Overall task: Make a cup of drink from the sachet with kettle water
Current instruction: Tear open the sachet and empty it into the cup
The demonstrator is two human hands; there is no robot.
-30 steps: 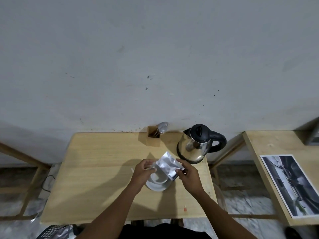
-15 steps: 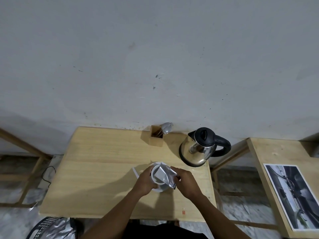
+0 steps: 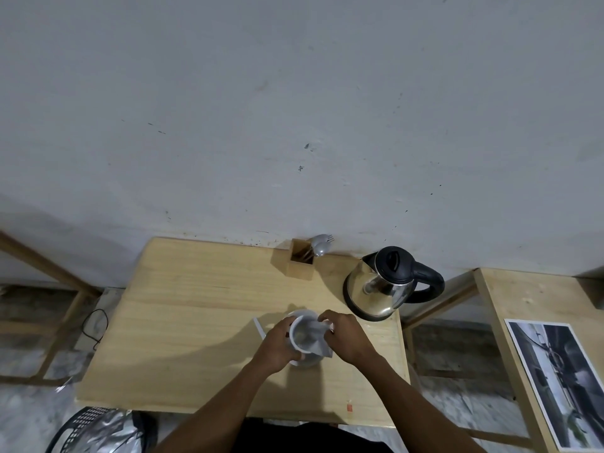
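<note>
The left hand [image 3: 277, 344] wraps its fingers around the white cup [image 3: 302, 336], steadying it on its saucer [image 3: 307, 362] so it cannot tip. Just right of those fingers, the silver sachet [image 3: 322, 338] is tipped over the cup's mouth, likely to pour powder in. The right hand [image 3: 348, 336] pinches the sachet's upper edge between thumb and fingertips. Beyond the right fingers stands the kettle [image 3: 384, 287], untouched, its handle turned away to the right.
</note>
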